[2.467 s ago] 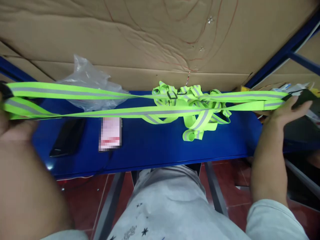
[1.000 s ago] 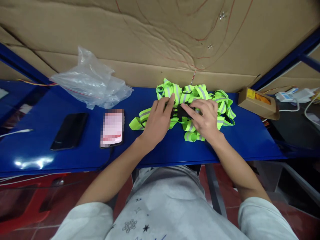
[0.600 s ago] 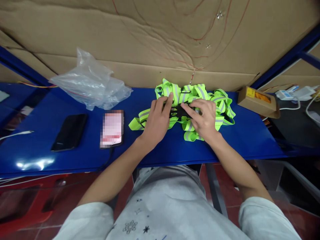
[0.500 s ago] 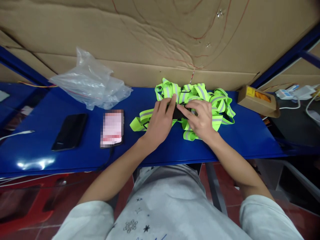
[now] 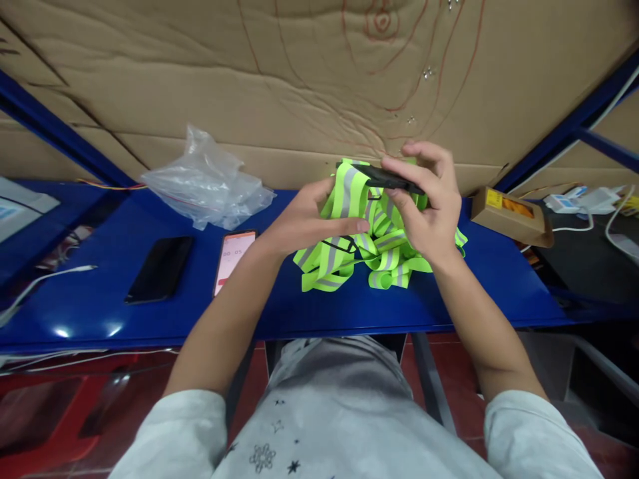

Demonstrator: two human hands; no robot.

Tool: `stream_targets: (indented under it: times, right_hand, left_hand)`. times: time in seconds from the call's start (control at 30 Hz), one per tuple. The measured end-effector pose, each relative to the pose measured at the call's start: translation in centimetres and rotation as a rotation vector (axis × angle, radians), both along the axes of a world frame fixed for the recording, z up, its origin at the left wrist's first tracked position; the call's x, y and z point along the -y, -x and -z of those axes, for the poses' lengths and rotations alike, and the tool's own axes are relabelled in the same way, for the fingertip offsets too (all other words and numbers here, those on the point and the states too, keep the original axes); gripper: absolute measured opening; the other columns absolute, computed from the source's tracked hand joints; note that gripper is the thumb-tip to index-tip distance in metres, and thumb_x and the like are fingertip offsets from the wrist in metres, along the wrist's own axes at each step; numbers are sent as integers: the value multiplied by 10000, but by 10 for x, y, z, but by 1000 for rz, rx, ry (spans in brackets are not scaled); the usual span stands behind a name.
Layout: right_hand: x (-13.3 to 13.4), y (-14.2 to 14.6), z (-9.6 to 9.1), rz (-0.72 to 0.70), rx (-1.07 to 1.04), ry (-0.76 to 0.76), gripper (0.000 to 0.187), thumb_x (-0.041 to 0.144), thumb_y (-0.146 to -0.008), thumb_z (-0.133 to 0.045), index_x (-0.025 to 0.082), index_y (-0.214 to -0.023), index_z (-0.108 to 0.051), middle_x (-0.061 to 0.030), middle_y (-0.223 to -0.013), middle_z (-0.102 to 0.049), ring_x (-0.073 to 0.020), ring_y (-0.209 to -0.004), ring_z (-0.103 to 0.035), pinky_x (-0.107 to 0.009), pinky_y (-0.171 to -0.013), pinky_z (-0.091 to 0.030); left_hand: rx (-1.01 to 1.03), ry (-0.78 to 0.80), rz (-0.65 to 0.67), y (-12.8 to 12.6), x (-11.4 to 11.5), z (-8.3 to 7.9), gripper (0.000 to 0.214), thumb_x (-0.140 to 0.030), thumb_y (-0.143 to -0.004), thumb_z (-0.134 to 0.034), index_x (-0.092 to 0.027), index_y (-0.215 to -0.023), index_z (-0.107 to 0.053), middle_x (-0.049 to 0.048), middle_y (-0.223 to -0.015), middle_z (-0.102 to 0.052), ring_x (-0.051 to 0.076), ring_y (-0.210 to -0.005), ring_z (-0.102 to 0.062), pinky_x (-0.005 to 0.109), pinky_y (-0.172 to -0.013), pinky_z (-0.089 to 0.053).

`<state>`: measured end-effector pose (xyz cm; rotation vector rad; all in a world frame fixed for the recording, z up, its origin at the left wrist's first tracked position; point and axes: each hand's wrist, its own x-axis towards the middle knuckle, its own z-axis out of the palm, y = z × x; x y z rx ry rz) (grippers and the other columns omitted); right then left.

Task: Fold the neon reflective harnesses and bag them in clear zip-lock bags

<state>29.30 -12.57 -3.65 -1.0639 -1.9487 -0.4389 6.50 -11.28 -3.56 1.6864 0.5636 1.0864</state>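
A bundle of neon-yellow reflective strap (image 5: 379, 256) with grey stripes is gathered over the middle of the blue table (image 5: 349, 306). My right hand (image 5: 429, 206) is raised above the table, its fingers pinched on a flat black end piece (image 5: 384, 177) of the strap. My left hand (image 5: 304, 223) is cupped beside and under the lifted strap, with the thumb and fingers closing on a fold of it. Part of the bundle hangs from both hands and its lower loops rest on the table.
A crumpled clear plastic bag (image 5: 207, 183) lies at the back left. A dark phone (image 5: 160, 269) and a lit phone (image 5: 232, 256) lie left of the bundle. A small cardboard box (image 5: 509, 213) and white cables (image 5: 589, 199) sit at the right. Cardboard sheets (image 5: 299, 80) form the wall behind.
Earlier the strap was stretched wide between both hands. Then the hands bunched it on the table. Now both hands have lifted the black end and part of the bundle upward.
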Motion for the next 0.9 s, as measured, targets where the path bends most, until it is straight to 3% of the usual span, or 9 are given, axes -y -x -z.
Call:
stream_targets:
  times: [0.17,0.3,0.37,0.43,0.53,0.63,0.7,0.8,0.9]
  right_hand:
    - [-1,-8,-5,-100,-31,125,410,433,-1106,-475,305,-1470,-615,-127,-1415,-552,-314,-1389,-548,-560,-1118,-506]
    - [-10,-21,6,-222,-50,230,766,648,-1008,-597,289,-1647,-372,-161,-1588,-468,-332,-1513,-442,-531,-1145,-487]
    - [-20,-28,16,-327,-71,321,815,715,-1022,-502,292,-1680,-276,-156,-1588,-496,-301,-1493,-483,-495,-1126,-501]
    - [-31,-33,27,-408,-140,425,748,719,-1075,-291,285,-1683,-248,-143,-1488,-600,-254,-1375,-598,-454,-1057,-540]
    - [-40,-36,37,-523,-304,641,798,757,-1060,-128,257,-1641,-351,-135,-1351,-691,-228,-1197,-700,-415,-964,-579]
    - [-37,-34,41,-629,-460,874,818,850,-952,-466,255,-1508,-543,-115,-1279,-727,-240,-1102,-728,-403,-935,-599]
    - [-33,-30,41,-679,-545,994,803,818,-835,-695,256,-1403,-624,-89,-1200,-750,-235,-1012,-737,-403,-908,-612]
    - [-27,-26,42,-755,-622,1140,763,790,-773,-772,233,-1284,-668,-72,-1080,-756,-237,-935,-739,-419,-859,-627]
    - [-27,-29,46,-773,-665,1177,745,850,-781,-707,209,-1162,-684,-75,-958,-732,-253,-916,-725,-419,-798,-623]
  left_hand:
    - [112,170,50,-5,6,3,371,-408,-805,-912,-178,-1063,-779,62,-950,-800,280,-954,-794,375,-838,-653]
    - [212,246,2,-4,3,6,276,-374,-855,-869,-167,-1001,-761,43,-832,-769,278,-857,-804,399,-800,-671]
    - [234,272,23,-2,1,10,325,-411,-854,-864,-158,-1024,-751,59,-852,-775,291,-848,-808,414,-786,-678]
    - [247,292,61,-1,-2,15,392,-460,-827,-876,-157,-1036,-740,79,-893,-787,314,-875,-812,422,-758,-683]
    - [279,324,111,-2,-4,23,455,-517,-772,-896,-173,-1012,-719,97,-936,-794,366,-998,-805,456,-774,-687]
    - [248,341,136,-4,-5,29,503,-590,-734,-876,-177,-964,-702,126,-985,-795,419,-1146,-762,558,-887,-666]
    - [212,347,132,-4,-5,33,510,-625,-738,-824,-185,-962,-696,150,-1080,-790,430,-1228,-725,618,-956,-633]
    - [207,382,81,-2,-8,38,434,-610,-749,-708,-211,-914,-670,149,-1143,-784,423,-1249,-713,665,-973,-614]
    - [153,309,-58,-1,-11,43,361,-566,-764,-568,-224,-844,-651,151,-1040,-790,435,-1255,-707,696,-948,-607]
